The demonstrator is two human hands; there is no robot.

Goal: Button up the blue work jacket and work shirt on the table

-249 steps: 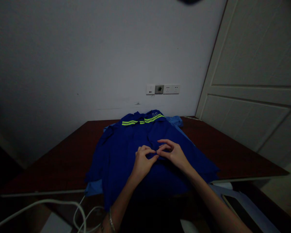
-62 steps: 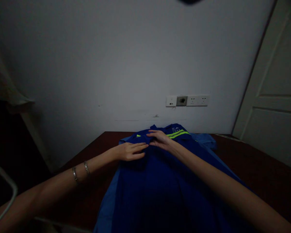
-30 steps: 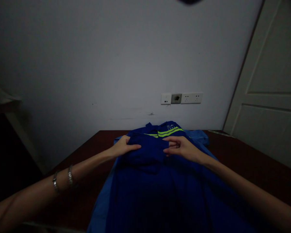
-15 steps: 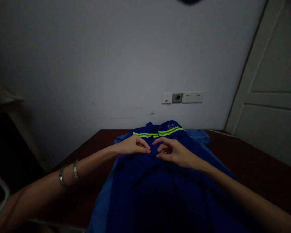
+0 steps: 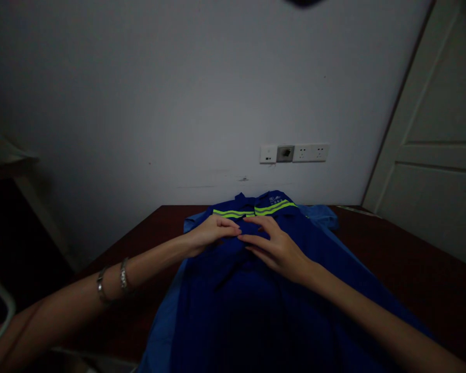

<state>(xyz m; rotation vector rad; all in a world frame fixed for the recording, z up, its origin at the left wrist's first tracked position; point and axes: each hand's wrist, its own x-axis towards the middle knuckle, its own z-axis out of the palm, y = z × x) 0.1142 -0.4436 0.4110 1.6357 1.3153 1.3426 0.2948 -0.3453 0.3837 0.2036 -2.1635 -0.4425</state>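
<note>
A dark blue work jacket (image 5: 225, 300) with yellow-green reflective stripes across the chest lies front up before me, its lighter blue parts showing at the sides. My left hand (image 5: 216, 231) is closed in a pinch at the middle of the front, just below the stripe, apparently on the jacket's front edge. Close beside it, my right hand (image 5: 277, 243) has its fingers apart, with the tips meeting the left fingertips over the cloth. Whatever lies between the fingertips is too small and dark to make out. Two metal bracelets (image 5: 112, 281) circle my left forearm.
The jacket rests on a dark red-brown table (image 5: 140, 235) against a pale wall (image 5: 202, 103). Sockets and switches (image 5: 293, 153) are set in the wall. A panelled white door (image 5: 442, 155) stands at the right. A pale looped cable (image 5: 8, 303) shows at far left.
My right hand has moved slightly left, its fingers straightening toward the left fingertips. My left hand has risen slightly and stays pinched. The jacket lies much as before.
</note>
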